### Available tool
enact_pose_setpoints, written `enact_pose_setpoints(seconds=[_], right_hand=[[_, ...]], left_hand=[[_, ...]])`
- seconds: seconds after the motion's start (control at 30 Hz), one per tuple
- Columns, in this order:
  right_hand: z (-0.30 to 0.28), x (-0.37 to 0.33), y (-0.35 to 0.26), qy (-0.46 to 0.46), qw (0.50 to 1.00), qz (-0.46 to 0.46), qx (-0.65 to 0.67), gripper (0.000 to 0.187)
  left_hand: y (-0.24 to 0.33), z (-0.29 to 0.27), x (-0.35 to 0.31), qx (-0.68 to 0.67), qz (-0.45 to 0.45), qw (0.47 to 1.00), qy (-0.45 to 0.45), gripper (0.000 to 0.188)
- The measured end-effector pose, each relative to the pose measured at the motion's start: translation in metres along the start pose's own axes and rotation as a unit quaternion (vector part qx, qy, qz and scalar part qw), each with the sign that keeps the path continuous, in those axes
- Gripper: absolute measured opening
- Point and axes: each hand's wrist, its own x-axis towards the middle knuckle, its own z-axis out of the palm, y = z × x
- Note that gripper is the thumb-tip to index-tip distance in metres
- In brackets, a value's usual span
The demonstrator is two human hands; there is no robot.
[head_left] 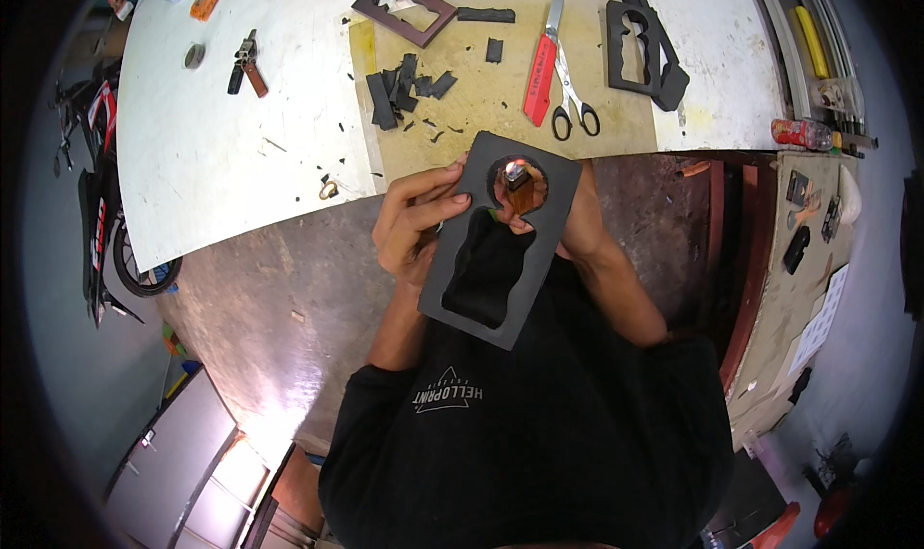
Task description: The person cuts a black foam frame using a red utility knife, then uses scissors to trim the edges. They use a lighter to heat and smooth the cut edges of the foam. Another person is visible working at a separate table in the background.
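Observation:
I hold up a dark grey foam insert (450,278) in front of my chest, tilted, with a round hole joined to a long wavy cut-out. My left hand (409,224) grips its left edge, fingertips on the face. Mostly hidden behind the insert's right side is my right hand (579,224). Through the round hole, some of its fingers show around what looks like a lighter (522,195), brown-bodied with a bright, shiny top. Whether a flame burns there is hard to tell from the glare.
On the white table (279,154) lie scissors (568,92), a red-handled cutter (541,77), black foam scraps (397,89), a brown-faced insert (404,8) and another black insert (630,49). A brown-handled tool (248,68) rests farther left. A side bench (784,289) stands at right.

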Motion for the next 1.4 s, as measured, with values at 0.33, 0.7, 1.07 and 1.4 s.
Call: enact_pose_setpoints(seconds=[0.33,0.7,1.07,1.4], right_hand=[[0.001,-0.003,-0.005,-0.035,0.997,0.010,0.066,0.043],[0.002,-0.004,0.000,-0.006,0.999,0.022,0.040,0.043],[0.003,-0.004,-0.005,0.009,0.997,0.051,-0.063,0.041],[0.004,-0.006,-0.010,0.001,0.991,0.079,-0.104,0.044]], left_hand=[[0.005,-0.001,0.001,0.038,-0.002,0.999,0.004,0.015],[0.004,-0.001,0.002,0.049,0.019,0.999,0.013,0.014],[0.004,-0.003,0.001,0.050,0.006,0.999,0.001,0.016],[0.004,-0.005,0.003,0.014,0.002,1.000,-0.020,0.018]])
